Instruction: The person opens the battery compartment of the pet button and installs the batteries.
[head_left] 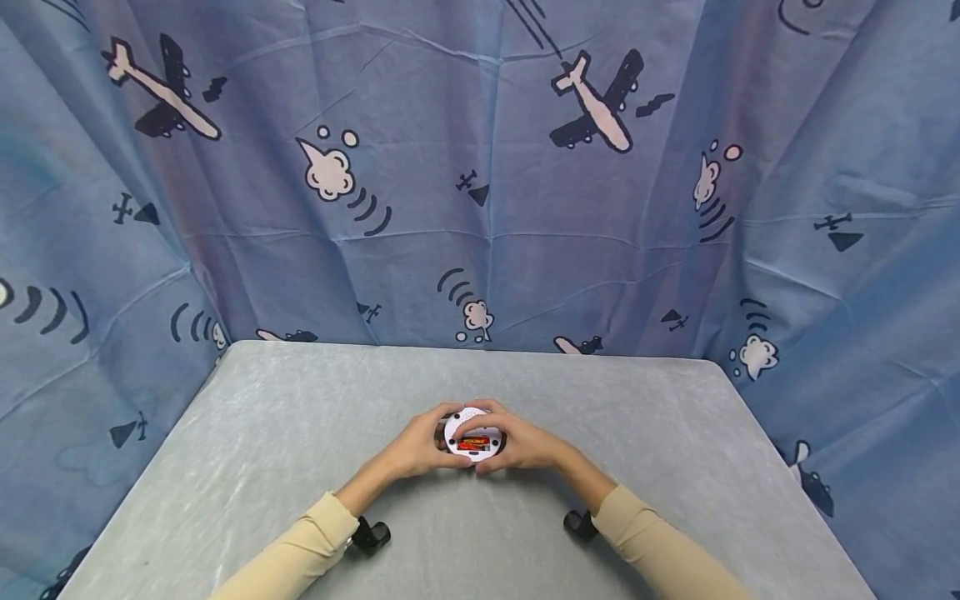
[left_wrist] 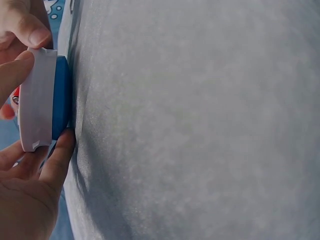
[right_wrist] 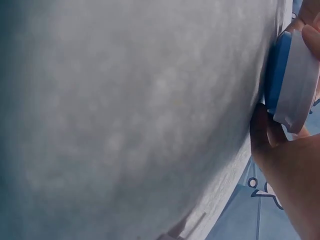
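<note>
Near the middle of the table, both hands hold a round white device (head_left: 452,432) with its underside up. Its battery compartment is uncovered, and red batteries (head_left: 473,443) lie inside. My left hand (head_left: 412,447) grips the left rim between thumb and fingers. On the opposite rim, my right hand (head_left: 527,442) holds on, one finger reaching across the white face above the batteries. A blue part (left_wrist: 61,97) shows below the white casing (left_wrist: 37,100) in the left wrist view, close to the tabletop. The right wrist view shows that blue part (right_wrist: 277,72) too, with fingertips beneath it.
A grey-white table (head_left: 300,417) spreads around the hands. Behind it and at both sides hangs a blue curtain (head_left: 420,192) printed with planes and clouds. Black wrist mounts (head_left: 371,536) sit near both cream sleeve cuffs.
</note>
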